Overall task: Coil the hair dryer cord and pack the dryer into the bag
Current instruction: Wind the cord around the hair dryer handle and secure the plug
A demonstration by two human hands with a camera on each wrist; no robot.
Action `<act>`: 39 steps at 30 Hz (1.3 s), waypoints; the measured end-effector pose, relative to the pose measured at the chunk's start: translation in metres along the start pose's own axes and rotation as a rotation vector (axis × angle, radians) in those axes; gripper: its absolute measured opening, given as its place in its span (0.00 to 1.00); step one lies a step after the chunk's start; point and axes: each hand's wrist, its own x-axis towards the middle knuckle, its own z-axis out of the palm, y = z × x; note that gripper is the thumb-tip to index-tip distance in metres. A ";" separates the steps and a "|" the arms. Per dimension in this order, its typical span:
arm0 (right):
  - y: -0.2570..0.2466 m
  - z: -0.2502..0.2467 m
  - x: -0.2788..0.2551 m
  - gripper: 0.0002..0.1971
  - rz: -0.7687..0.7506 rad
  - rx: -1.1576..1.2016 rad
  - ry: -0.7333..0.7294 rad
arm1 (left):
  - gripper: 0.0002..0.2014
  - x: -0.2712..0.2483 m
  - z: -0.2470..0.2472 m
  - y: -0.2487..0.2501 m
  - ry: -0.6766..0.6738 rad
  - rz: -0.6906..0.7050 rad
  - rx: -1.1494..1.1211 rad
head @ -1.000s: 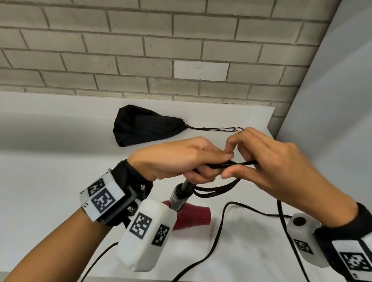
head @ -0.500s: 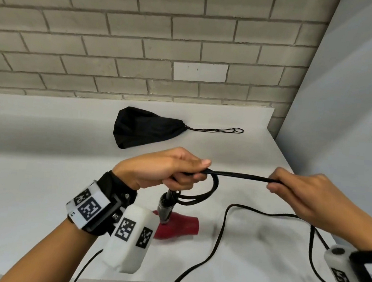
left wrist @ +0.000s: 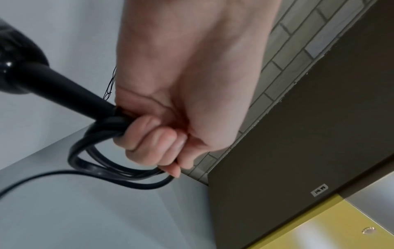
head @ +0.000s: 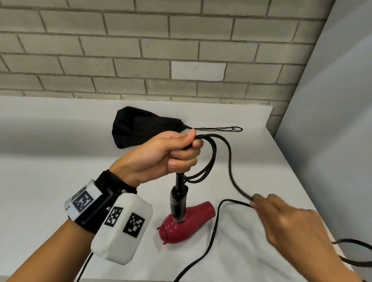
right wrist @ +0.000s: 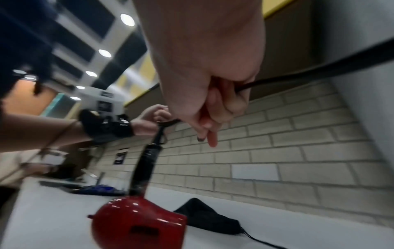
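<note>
A red hair dryer (head: pixel 186 222) (right wrist: pixel 138 224) with a black handle stands on the white table (head: pixel 27 193), handle up. My left hand (head: pixel 174 155) (left wrist: pixel 162 134) grips the top of the handle's cord sleeve together with a few loops of the black cord (head: pixel 210 161) (left wrist: pixel 102 168). To the right and lower, my right hand (head: pixel 286 221) (right wrist: pixel 215 114) pinches the loose cord; the cord runs on from it in a loop off the table's right edge. The black drawstring bag (head: pixel 140 134) (right wrist: pixel 209 217) lies closed behind the left hand.
A brick wall (head: pixel 144 46) backs the table and a grey panel (head: pixel 353 111) stands at the right. The bag's drawstring (head: pixel 218 128) trails right. More cord (head: pixel 211 241) snakes over the table's front edge. Another person's things lie far left in the right wrist view.
My left hand has risen and turned upright with the loops. My right hand has slid down the cord, lower and to the right, letting a longer stretch hang between the hands.
</note>
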 end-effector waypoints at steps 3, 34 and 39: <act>-0.022 -0.004 0.002 0.18 -0.174 -0.100 -0.096 | 0.12 0.004 0.004 -0.001 -0.026 -0.003 -0.049; -0.006 -0.022 0.092 0.29 -0.194 0.709 -0.242 | 0.17 0.008 0.029 0.000 -0.170 -0.081 0.402; -0.018 -0.019 0.092 0.18 -0.139 0.889 -0.081 | 0.16 0.004 0.028 -0.002 -0.208 -0.049 0.306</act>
